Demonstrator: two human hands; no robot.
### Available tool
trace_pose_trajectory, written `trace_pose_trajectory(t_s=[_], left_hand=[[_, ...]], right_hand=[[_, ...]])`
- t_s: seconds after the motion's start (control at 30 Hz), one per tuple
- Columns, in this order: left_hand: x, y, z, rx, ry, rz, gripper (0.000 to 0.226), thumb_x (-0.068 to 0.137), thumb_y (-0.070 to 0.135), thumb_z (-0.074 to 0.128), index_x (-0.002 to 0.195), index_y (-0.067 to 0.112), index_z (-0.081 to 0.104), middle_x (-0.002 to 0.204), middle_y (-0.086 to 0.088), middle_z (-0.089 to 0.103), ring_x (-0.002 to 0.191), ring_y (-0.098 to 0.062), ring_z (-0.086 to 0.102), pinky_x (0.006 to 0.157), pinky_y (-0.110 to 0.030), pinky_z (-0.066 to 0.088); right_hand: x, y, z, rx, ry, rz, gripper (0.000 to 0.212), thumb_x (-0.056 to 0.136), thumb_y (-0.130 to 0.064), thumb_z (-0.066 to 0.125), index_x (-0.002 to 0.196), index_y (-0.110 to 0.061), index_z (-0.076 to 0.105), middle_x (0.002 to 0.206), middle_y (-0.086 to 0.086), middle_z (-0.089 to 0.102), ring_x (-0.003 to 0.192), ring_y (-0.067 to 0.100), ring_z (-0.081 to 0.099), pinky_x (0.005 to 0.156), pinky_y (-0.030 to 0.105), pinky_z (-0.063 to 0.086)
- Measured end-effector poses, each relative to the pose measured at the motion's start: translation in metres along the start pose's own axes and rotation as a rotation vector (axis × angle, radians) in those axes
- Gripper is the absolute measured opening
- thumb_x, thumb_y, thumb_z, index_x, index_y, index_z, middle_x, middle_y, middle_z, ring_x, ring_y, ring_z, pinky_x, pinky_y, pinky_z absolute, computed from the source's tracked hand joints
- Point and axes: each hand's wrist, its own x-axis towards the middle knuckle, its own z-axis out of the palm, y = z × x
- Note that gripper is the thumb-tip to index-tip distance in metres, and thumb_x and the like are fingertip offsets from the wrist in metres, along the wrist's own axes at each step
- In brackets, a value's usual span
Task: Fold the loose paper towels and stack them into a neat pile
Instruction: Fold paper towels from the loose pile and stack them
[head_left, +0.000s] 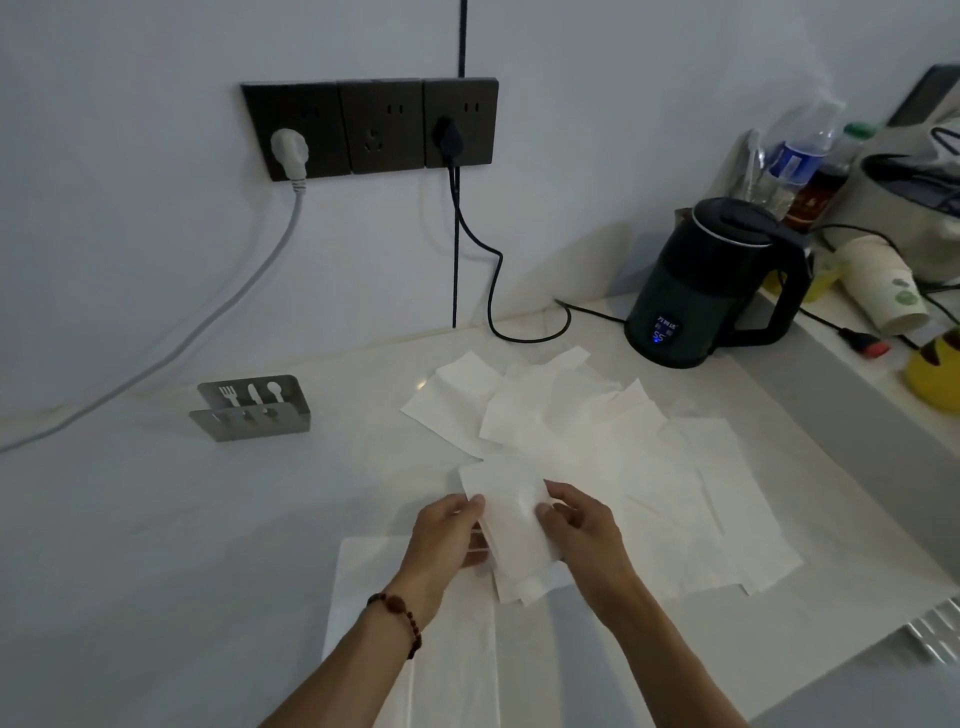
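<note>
Your left hand (451, 535) and right hand (579, 525) both grip one folded towel (511, 525), thumbs on top and fingers curled beneath, holding it just above the bench (208, 519). Under your wrists lies a flat towel (363, 587) spread on the bench. Behind the held towel, a loose heap of towels (571, 431) fans out, overlapping one another, reaching toward the right edge. A black kettle (711, 286) stands behind the heap, well apart from your hands. A metal holder (252, 408) sits on the left near the wall, below the sockets (371, 124). A bead bracelet (400, 618) circles your left wrist.
</note>
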Motion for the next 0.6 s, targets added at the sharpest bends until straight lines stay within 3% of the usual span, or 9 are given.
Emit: trace_pose_trajectory(t_s=[0.03,0.13,0.23,0.27,0.33,0.37,0.47,0.53,0.6], left_hand=[[-0.003,0.002,-0.001,-0.051,-0.002,0.001,0.017,0.097,0.018,0.055,0.094,0.009,0.069,0.095,-0.009,0.074,0.085,-0.024,0.072,0.076,-0.035,0.059],[-0.010,0.000,-0.005,-0.099,0.014,0.031,0.015,0.095,0.006,0.056,0.092,0.007,0.070,0.094,-0.012,0.074,0.082,-0.025,0.072,0.071,-0.033,0.060],[-0.013,-0.004,-0.010,-0.020,0.057,0.016,0.010,0.093,0.012,0.059,0.102,0.008,0.063,0.102,-0.009,0.071,0.085,-0.023,0.071,0.074,-0.033,0.060],[-0.014,-0.006,-0.013,0.031,0.086,0.011,0.019,0.093,0.019,0.061,0.111,0.012,0.058,0.107,-0.006,0.068,0.088,-0.021,0.069,0.079,-0.034,0.059],[-0.018,-0.009,-0.018,0.105,0.127,0.024,0.035,0.092,0.027,0.061,0.124,0.018,0.051,0.113,0.000,0.062,0.094,-0.018,0.066,0.087,-0.037,0.057],[-0.022,-0.009,-0.020,0.093,0.121,0.039,0.029,0.093,0.026,0.060,0.121,0.018,0.054,0.112,0.000,0.062,0.094,-0.017,0.066,0.086,-0.035,0.057],[-0.034,-0.006,-0.025,-0.027,0.006,0.078,0.015,0.098,0.021,0.054,0.103,0.015,0.067,0.103,-0.003,0.071,0.086,-0.016,0.072,0.078,-0.029,0.059],[-0.039,-0.005,-0.027,-0.095,-0.066,0.064,0.020,0.099,0.021,0.052,0.101,0.013,0.071,0.098,-0.003,0.074,0.085,-0.016,0.073,0.077,-0.029,0.059],[-0.043,-0.005,-0.032,-0.142,-0.085,0.053,0.022,0.099,0.019,0.052,0.100,0.010,0.072,0.095,-0.005,0.076,0.086,-0.017,0.073,0.079,-0.031,0.059]], right_hand=[[-0.004,0.001,0.002,0.020,-0.003,-0.008,0.026,0.095,-0.009,0.055,0.107,-0.025,0.071,0.090,-0.003,0.075,0.085,0.017,0.069,0.077,0.030,0.057],[-0.012,0.003,0.008,-0.040,0.070,-0.059,0.037,0.095,-0.005,0.055,0.115,-0.034,0.065,0.069,-0.013,0.067,0.066,0.003,0.061,0.064,0.013,0.050],[-0.016,0.005,0.014,-0.146,0.140,-0.125,0.032,0.094,-0.004,0.055,0.114,-0.026,0.069,0.094,-0.019,0.069,0.090,-0.004,0.065,0.074,0.007,0.049],[-0.018,0.003,0.018,-0.206,0.161,-0.164,0.030,0.094,-0.004,0.056,0.109,-0.025,0.071,0.097,-0.021,0.067,0.093,-0.007,0.064,0.078,0.005,0.048],[-0.022,0.004,0.024,-0.399,0.218,-0.303,0.025,0.092,-0.003,0.059,0.103,-0.019,0.075,0.091,-0.020,0.067,0.081,-0.010,0.063,0.078,0.002,0.046],[-0.022,0.006,0.025,-0.523,0.228,-0.422,0.022,0.090,-0.002,0.061,0.100,-0.016,0.076,0.085,-0.016,0.068,0.072,-0.007,0.062,0.072,0.001,0.045],[-0.026,0.009,0.036,-0.760,0.154,-0.684,0.016,0.085,-0.003,0.064,0.093,-0.012,0.074,0.069,-0.004,0.066,0.056,0.007,0.057,0.056,0.016,0.049],[-0.032,0.010,0.044,-0.760,0.093,-0.676,0.017,0.085,-0.009,0.061,0.095,-0.015,0.074,0.072,-0.004,0.067,0.058,0.010,0.059,0.056,0.024,0.052],[-0.038,0.010,0.052,-0.725,0.061,-0.643,0.019,0.085,-0.013,0.060,0.096,-0.019,0.074,0.077,-0.007,0.069,0.064,0.010,0.061,0.061,0.022,0.053]])
